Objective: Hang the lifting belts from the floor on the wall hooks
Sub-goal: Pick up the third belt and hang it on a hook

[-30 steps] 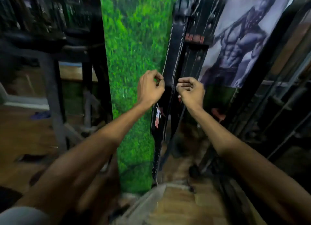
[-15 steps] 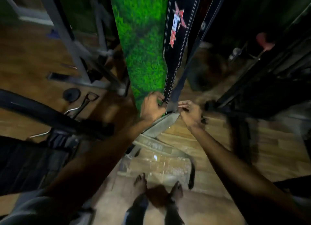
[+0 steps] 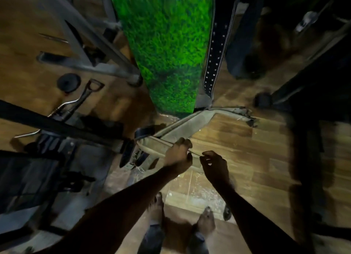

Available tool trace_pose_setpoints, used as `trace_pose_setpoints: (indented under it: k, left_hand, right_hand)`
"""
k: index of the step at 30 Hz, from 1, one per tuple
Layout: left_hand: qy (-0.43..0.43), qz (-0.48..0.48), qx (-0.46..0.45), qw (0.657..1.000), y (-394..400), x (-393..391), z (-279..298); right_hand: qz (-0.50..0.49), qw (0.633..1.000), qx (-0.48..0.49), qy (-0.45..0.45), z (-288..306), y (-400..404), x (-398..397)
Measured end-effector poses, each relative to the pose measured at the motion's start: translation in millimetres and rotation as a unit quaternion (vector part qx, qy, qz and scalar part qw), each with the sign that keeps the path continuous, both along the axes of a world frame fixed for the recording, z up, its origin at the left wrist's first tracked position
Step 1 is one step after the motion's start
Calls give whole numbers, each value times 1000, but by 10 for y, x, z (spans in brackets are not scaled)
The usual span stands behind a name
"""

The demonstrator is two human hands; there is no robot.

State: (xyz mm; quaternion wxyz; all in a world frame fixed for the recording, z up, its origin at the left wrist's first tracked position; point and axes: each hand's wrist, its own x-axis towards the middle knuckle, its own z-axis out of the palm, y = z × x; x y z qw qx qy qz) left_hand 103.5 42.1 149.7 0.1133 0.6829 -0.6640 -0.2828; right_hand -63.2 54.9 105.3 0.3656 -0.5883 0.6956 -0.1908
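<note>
A worn tan lifting belt (image 3: 182, 127) lies on the wooden floor at the foot of the green pillar. My left hand (image 3: 177, 154) is curled over its near edge, fingers on top and thumb beneath. Just to the right, my right hand (image 3: 215, 167) pinches the same thin edge with its fingertips. A black lifting belt (image 3: 213, 52) with rows of holes hangs down the pillar's right side, its tip just above the floor. A second dark belt (image 3: 240, 37) hangs beside it. The wall hooks are out of view above.
The grass-covered pillar (image 3: 167, 50) stands straight ahead. A grey machine frame (image 3: 98, 52), a metal cable handle (image 3: 81, 99) and a black disc (image 3: 69, 82) lie left. Dark equipment fills the left and right edges. My bare feet (image 3: 156, 206) stand on the floor below the hands.
My view has swung from the wall down to the floor. Both hands have left the hanging black belt, dropped low, and closed on the tan belt's edge.
</note>
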Motion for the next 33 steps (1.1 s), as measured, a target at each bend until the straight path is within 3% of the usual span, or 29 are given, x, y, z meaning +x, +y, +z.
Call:
trace_pose_setpoints:
  k: [8, 13, 25, 28, 33]
  left_hand:
    - [-115, -124, -40, 985, -97, -284, -1840]
    - [-111, -165, -34, 979, 21, -533, -2541]
    - [-65, -207, -41, 975, 148, -798, -3414]
    - [-48, -206, -45, 976, 166, -772, -3478]
    - [-39, -211, -39, 976, 191, -746, -3461]
  right_hand:
    - [91, 985, 46, 143, -1731, 135, -432]
    - [208, 931, 118, 277, -2606, 353, -780]
    - [235, 868, 249, 360, -3733, 386, -1153]
    - [211, 874, 265, 348, -3866, 405, -1196]
    - [203, 891, 212, 347, -3761, 409, -1239]
